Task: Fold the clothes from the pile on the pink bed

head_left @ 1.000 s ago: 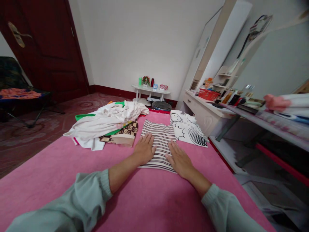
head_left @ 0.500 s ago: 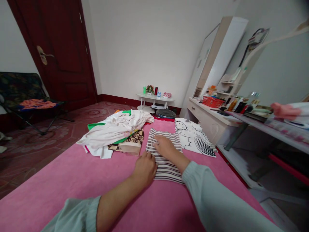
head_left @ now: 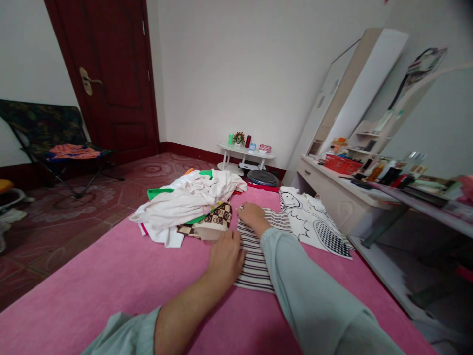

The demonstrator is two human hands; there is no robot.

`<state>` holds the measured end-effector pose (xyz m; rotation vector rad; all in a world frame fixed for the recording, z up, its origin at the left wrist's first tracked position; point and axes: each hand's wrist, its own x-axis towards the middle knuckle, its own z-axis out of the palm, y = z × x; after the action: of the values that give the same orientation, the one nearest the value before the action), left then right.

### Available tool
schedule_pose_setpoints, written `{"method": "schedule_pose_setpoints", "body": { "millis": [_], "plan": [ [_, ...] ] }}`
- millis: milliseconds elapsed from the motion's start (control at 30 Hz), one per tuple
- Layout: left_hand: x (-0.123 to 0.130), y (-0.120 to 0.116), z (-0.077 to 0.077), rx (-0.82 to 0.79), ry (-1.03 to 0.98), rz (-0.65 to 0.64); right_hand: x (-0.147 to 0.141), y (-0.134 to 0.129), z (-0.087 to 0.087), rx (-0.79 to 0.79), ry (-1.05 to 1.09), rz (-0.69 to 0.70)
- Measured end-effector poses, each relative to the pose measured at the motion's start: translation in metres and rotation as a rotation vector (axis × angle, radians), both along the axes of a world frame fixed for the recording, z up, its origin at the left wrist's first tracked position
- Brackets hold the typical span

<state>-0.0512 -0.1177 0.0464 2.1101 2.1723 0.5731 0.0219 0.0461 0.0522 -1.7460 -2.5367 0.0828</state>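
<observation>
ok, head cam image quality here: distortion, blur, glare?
Head view: strong wide-angle bending, the dark red wooden door and tall white cabinet lean; soft even light, no glare; the black-and-white striped folded cloth is sharp, the right-edge shelf clutter smeared.

White walls, dark red door (head_left: 118, 79), patterned floor (head_left: 74, 207), folding chair (head_left: 48, 133), white dresser (head_left: 332, 190)

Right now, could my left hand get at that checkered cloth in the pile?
Probably yes. The left hand rests on the striped cloth, and the checkered cloth lies just beyond it with nothing between.
</observation>
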Motion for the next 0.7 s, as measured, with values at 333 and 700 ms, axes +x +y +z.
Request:
{"method": "schedule_pose_setpoints", "body": {
  "millis": [333, 700],
  "plan": [
    [-0.006, -0.007, 0.012, -0.355, -0.029, -0.050, -0.020, -0.022, -0.020, 0.223, 0.074, -0.076],
    [-0.016, 0.001, 0.044, -0.005, -0.659, -0.189, 0.036, 0.004, 0.044, 0.316, 0.576, -0.160]
  ]
}}
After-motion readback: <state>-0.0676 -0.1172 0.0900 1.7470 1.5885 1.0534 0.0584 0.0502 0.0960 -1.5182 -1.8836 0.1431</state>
